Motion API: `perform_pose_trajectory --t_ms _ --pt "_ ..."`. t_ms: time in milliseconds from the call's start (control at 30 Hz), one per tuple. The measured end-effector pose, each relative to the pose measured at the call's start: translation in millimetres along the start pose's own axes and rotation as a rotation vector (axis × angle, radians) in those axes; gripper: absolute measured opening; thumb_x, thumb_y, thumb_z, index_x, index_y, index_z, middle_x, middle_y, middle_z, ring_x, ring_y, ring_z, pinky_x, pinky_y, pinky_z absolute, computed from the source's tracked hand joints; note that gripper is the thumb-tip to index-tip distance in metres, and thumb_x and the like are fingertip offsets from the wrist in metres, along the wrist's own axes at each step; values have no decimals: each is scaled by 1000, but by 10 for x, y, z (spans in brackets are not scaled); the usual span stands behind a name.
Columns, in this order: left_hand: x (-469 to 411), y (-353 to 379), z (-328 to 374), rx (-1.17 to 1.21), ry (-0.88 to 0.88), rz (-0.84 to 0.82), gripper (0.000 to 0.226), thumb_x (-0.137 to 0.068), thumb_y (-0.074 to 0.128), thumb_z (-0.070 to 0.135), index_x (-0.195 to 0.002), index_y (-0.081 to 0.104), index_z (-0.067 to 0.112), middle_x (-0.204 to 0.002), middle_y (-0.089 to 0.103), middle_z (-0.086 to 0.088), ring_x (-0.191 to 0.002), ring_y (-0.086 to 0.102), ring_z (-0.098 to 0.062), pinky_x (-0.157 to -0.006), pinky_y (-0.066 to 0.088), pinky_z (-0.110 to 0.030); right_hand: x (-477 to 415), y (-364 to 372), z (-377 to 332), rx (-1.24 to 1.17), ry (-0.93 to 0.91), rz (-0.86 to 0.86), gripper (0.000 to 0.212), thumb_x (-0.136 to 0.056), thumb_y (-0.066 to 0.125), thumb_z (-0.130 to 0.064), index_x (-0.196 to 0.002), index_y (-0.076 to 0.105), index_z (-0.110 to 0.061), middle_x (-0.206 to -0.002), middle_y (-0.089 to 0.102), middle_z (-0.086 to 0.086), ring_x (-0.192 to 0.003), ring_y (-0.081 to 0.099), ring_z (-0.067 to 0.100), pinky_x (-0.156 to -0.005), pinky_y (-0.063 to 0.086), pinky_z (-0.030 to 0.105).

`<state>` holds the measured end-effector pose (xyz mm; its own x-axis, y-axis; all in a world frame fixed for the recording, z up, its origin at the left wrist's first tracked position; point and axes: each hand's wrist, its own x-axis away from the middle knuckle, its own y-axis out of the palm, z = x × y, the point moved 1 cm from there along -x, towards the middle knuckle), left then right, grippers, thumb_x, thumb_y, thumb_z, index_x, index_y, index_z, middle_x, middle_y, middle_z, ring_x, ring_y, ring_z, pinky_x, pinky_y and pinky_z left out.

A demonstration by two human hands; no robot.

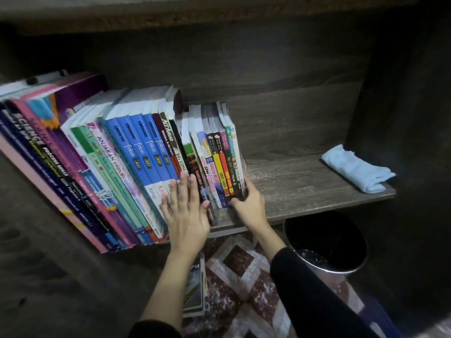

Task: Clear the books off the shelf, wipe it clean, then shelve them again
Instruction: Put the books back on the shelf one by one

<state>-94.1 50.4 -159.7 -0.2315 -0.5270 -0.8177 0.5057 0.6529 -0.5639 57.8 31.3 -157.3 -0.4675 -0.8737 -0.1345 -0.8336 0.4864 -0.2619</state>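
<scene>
The left hand (pixel 186 211) lies flat, fingers straight and spread, pressing on the spines of the books (pixel 136 152) that stand in a tilted row along the shelf (pixel 305 181). The right hand (pixel 249 203), reaching out of a dark sleeve (pixel 305 289), curls round the right end of the small books (pixel 219 157) (thumb at the near spines, fingers along the last cover). A folded blue cloth (pixel 356 168) lies at the shelf's right end, well apart. Below are a bin (pixel 327 242) and a stray book (pixel 195 289) on the rug (pixel 244 276).
</scene>
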Motion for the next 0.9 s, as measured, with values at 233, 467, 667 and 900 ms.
perform_pose_trajectory --t_ms 233,467,667,900 --pt "-121 -29 173 102 -159 101 74 -81 50 30 -147 16 30 -152 12 3 -137 17 -22 -112 7 -42 -52 -19 14 4 52 -45 77 -75 69 -8 -143 39 -25 -122 62 0 -109 58 16 -98 49 39" --pt "-235 -67 256 -86 -214 66 83 -74 74 22 -142 29 35 -151 -33 9 -134 16 -29 -102 22 -60 -44 -71 24 70 24 -39 74 -77 69 -13 -144 39 -24 -119 63 1 -103 56 14 -92 43 25" --pt "-401 -150 427 -156 -348 -79 88 -67 78 12 -144 39 30 -146 -42 9 -141 -26 -20 -104 -1 -62 -36 -45 17 121 19 -37 75 -80 67 -14 -146 35 -26 -121 63 5 -109 57 20 -90 40 24" --pt "-417 -128 468 -185 -362 -125 99 -60 81 6 -146 34 24 -145 -43 4 -135 -38 -19 -102 -2 -67 -19 -25 31 150 11 -25 76 -79 65 -13 -146 34 -26 -124 62 7 -112 57 24 -93 42 25"
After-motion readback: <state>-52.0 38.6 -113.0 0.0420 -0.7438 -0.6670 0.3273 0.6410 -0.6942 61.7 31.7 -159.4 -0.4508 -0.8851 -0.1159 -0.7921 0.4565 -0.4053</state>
